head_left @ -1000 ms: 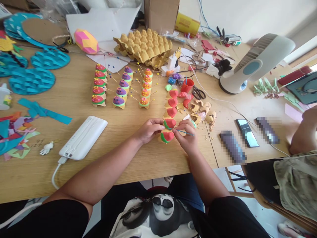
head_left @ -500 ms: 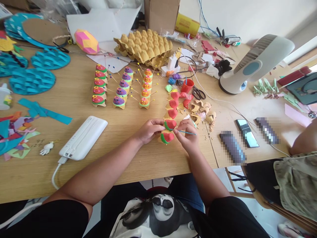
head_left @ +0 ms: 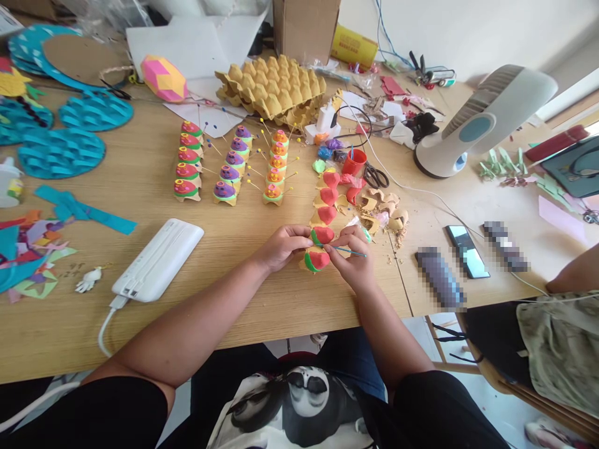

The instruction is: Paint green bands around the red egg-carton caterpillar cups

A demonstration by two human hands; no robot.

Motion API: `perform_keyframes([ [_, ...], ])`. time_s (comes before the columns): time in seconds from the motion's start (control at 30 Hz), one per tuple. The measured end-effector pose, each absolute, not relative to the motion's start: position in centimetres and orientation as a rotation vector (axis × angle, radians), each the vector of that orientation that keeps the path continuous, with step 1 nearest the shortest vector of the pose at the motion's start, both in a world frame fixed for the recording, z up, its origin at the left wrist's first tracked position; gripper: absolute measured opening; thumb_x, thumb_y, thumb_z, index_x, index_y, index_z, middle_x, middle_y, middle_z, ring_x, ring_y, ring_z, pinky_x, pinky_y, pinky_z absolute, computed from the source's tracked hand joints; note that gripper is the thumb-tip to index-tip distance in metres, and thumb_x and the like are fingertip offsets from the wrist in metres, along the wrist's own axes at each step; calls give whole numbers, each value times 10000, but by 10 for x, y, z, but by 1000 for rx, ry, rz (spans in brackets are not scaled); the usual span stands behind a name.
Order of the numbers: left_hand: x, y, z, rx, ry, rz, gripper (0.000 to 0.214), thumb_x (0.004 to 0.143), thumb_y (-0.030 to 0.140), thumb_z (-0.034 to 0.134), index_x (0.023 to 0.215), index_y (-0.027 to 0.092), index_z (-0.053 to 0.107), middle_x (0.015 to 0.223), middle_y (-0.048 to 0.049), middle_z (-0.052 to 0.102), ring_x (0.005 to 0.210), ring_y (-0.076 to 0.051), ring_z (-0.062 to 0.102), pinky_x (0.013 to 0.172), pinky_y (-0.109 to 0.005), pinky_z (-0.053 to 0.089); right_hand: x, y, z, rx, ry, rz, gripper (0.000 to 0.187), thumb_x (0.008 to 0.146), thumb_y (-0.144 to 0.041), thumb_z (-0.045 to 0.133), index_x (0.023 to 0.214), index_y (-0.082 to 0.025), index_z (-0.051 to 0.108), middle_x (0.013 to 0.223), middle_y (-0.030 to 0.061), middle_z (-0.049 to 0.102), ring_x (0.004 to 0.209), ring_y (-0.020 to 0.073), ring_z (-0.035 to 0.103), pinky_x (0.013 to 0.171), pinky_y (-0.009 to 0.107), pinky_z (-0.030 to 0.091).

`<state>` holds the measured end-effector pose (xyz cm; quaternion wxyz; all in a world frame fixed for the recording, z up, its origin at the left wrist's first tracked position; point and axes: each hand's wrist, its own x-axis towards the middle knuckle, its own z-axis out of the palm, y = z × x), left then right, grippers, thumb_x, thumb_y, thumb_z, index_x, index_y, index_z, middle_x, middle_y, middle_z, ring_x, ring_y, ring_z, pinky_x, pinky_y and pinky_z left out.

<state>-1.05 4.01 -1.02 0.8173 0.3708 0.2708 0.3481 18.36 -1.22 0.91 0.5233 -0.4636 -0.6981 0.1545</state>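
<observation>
A strip of egg-carton cups covered in red clay runs away from me on the table, its two nearest cups edged with green. My left hand is closed on the left side of the strip, by the second-nearest cup. Between the fingertips of my right hand is a thin blue stick, its tip at the green edge of that cup. Beyond stand finished-looking rows with faces and pins: a red row, a purple row and an orange row.
Right of the strip lie carton scraps, black scissors and a red cup. A white power bank lies left of my left forearm. Phones and a fan are to the right. Another person's arm shows at the right edge.
My right hand has shifted slightly left and down with the blue stick, along the green edge of the cup. My left hand has stayed in place.
</observation>
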Motion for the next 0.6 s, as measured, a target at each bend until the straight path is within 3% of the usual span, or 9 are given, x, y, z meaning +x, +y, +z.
perform_keyframes([
  [0.6,-10,40,-9,731,595,755,241,638,222,849,868,150,848,801,-56,799,710,-156,710,693,-248,555,188,-14,7,-1088,-1568,529,171,914,-311,761,785,-246,672,834,12,564,823,194,568,781,384,471],
])
